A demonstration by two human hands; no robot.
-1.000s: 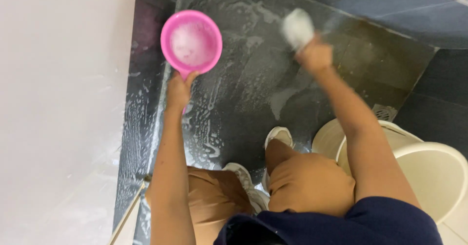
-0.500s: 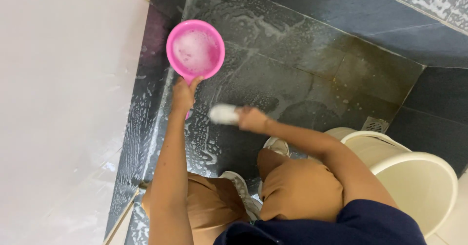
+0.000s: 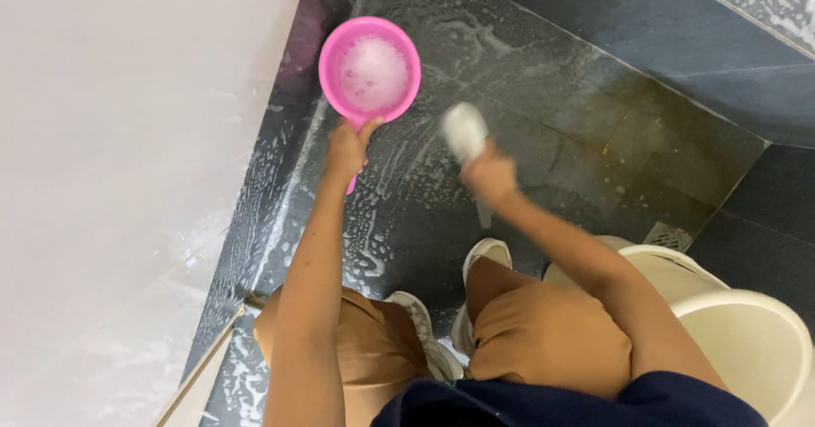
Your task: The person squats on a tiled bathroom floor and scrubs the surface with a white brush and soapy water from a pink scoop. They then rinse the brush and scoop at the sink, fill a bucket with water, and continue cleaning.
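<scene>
The left hand (image 3: pixel 345 148) is gripping the handle of a round pink plastic dipper (image 3: pixel 370 70), fingers wrapping tightly around the handle just below the bowl. The bowl is jutting forward beyond the knuckles, hanging above the wet dark grey tiled floor (image 3: pixel 586 87) and holding white soapy foam. The right hand (image 3: pixel 488 172) is closing around a blurred white scrubbing pad (image 3: pixel 465 130), which is sticking out past the fingertips toward the floor; whether the pad is touching the tiles cannot be told. A cream plastic bucket (image 3: pixel 747 342) is standing beside the person's right knee.
</scene>
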